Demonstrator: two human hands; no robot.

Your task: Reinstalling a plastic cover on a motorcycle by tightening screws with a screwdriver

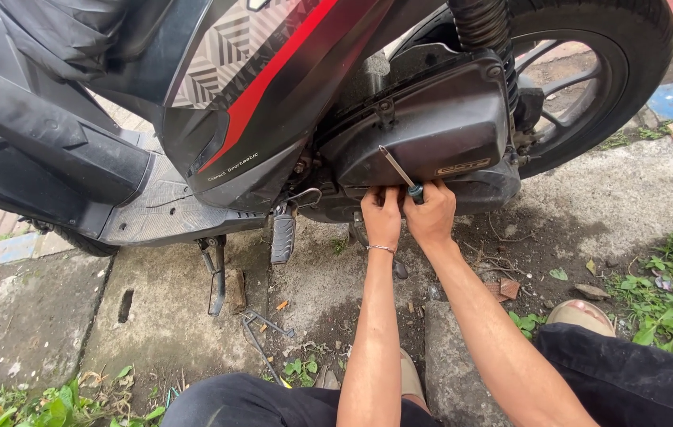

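A black scooter with a red stripe (257,87) stands on concrete in front of me. My right hand (431,215) grips a screwdriver (400,170) by its dark handle, the metal shaft slanting up-left over the black engine cover (431,126). My left hand (381,217), with a thin bracelet at the wrist, presses against the lower edge of that cover right beside the right hand. What its fingers touch under the cover is hidden.
The rear wheel (589,71) is at the upper right. A folded footpeg (282,233) and the side stand (216,273) hang below the footboard. A small metal tool (261,328) lies on the ground. Weeds (672,292) grow at right; my knees fill the bottom.
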